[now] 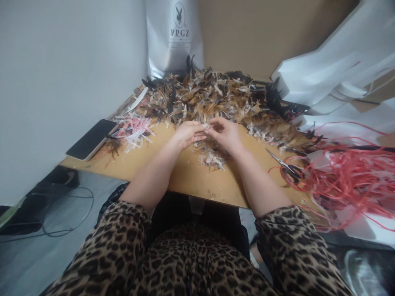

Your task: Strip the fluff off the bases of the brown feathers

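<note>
My left hand point(191, 133) and my right hand point(226, 133) meet fingertip to fingertip over the table, just in front of a big heap of brown and black feathers point(212, 96). Both are closed in a pinch around a tiny whitish bit, too small and blurred to name. Beneath my hands a small clump of feathers with pale, fluffy ends point(212, 160) lies on the tabletop. Scissors with black handles point(285, 164) rest open to the right of my right forearm.
A phone point(91, 139) lies at the table's point(148, 172) left edge, beside pink and white strips point(134, 128). Tangled red ribbon point(354, 185) covers the right side. A silver bag point(174, 49) stands behind the feathers, and white sheeting point(327, 61) hangs at the back right.
</note>
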A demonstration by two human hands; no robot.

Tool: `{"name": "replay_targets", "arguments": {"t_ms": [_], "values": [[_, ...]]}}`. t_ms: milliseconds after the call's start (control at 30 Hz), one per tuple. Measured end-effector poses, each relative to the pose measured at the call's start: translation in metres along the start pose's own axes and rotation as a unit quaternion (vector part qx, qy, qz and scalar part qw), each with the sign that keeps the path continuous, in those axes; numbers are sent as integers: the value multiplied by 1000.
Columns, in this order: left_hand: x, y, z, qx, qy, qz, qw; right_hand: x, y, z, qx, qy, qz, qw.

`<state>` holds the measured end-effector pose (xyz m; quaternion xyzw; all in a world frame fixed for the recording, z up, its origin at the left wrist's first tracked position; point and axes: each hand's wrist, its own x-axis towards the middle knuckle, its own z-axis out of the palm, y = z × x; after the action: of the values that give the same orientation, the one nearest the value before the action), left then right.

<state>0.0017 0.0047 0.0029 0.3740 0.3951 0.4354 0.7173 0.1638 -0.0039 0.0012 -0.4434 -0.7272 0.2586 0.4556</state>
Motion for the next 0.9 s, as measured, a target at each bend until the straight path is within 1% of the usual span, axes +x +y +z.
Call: {"name": "replay_targets", "arguments": {"t_ms": [133,300,367,467,533,600,700,767,900], "values": [[-2,1,2,8,-2,-11,1000,2,3,-2,32,-13,18,999],[-1,-1,0,9,-23,-17,1000,2,4,-1,-9,-11,13,1000],[0,-2,-1,17,-26,-11,999,2,2,-1,-12,-10,21,1000],[0,-4,0,36,-20,15,999,3,0,-4,60,-40,71,995],[0,-4,1,59,-22,27,998,4,1,-6,139,-57,121,981],[-2,-3,3,86,-35,29,995,6,3,-6,207,-43,160,964],[-4,-3,4,107,-50,30,993,7,9,-3,271,-10,189,944],[-3,-4,5,95,-48,29,994,8,11,0,291,5,196,936],[-1,-6,6,50,-45,29,997,8,11,6,300,52,208,929]]}}
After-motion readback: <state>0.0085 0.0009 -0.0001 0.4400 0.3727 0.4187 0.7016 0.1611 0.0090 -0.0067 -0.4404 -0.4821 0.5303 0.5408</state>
